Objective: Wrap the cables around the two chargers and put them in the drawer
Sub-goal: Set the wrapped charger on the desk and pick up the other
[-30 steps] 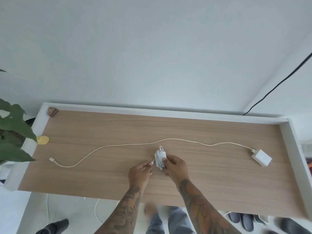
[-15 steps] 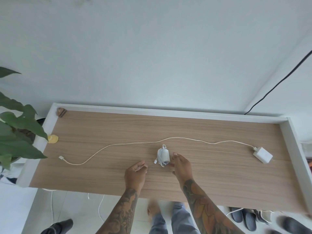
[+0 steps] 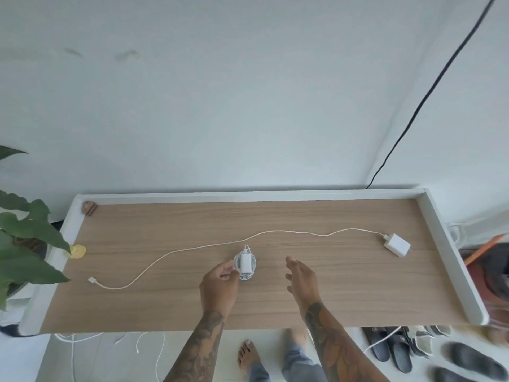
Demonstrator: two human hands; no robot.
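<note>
Head view: a wooden table (image 3: 275, 304) with a raised white rim is seen from above. A wrapped charger (image 3: 245, 263), its cable coiled round the white body, lies near the middle of the table. The left hand (image 3: 220, 285) is placed just left of it, with curled fingers (image 3: 230, 271) touching the coil's left edge; whether the bundle is actually pinched cannot be told. The right hand (image 3: 301, 279) is held above the table to the right of the bundle, apart from it, its fingers spread and relaxed, with nothing held.

A second charger (image 3: 398, 245) lies toward the far right of the table, unwrapped. Its loose cable (image 3: 192, 248) is strung leftward across the table, passing just beyond the wrapped charger and ending in a plug at the left.

A small yellow object (image 3: 78, 251) and a brown object (image 3: 89, 208) are seen at the left rim. Plant leaves (image 3: 27, 244) are seen at the left edge, and slippers (image 3: 396, 351) on the floor at the near right.
</note>
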